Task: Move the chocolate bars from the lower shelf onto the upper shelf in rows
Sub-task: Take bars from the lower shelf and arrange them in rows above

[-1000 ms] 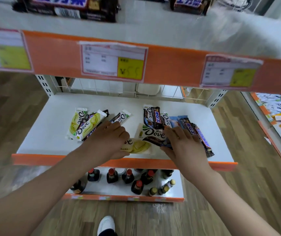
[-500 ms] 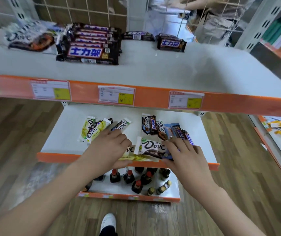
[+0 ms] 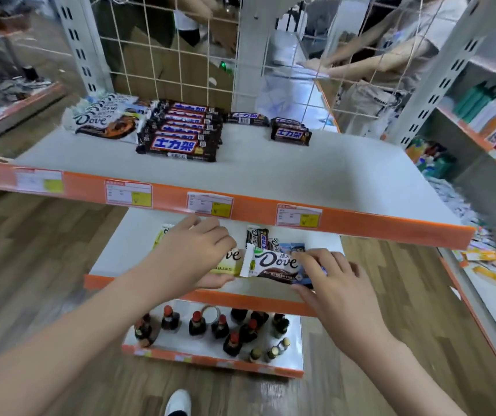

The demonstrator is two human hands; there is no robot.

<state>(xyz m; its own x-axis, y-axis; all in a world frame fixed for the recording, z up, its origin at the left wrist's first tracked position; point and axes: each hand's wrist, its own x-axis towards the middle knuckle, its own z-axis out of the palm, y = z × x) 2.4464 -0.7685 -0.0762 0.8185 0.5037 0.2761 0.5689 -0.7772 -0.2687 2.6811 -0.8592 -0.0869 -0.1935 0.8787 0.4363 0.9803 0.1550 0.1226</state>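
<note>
Hands on chocolate bars at lower shelf (image 3: 114, 259), frame centre

Left hand (image 3: 192, 253) fingers curled, gripping yellow bar (image 3: 228, 262); right hand (image 3: 330, 277) pinching dark Dove bar (image 3: 273, 264) by its right end. Upper shelf (image 3: 300, 175) carries rows of bars (image 3: 180, 133), upper left

Glossy plastic wrappers catch the light on a brown-and-white Dove bar (image 3: 273, 263) pinched in the right hand (image 3: 335, 283) and a pale yellow Dove bar (image 3: 229, 262) under the left hand (image 3: 194, 255). Above the hands, the upper shelf (image 3: 300, 175) shows a matt white painted top, a smooth orange edge strip and paper price labels (image 3: 210, 204). Below the hands lies wood-grain flooring (image 3: 45, 265); behind the shelves, a thin metal wire grid (image 3: 180, 55).
</note>
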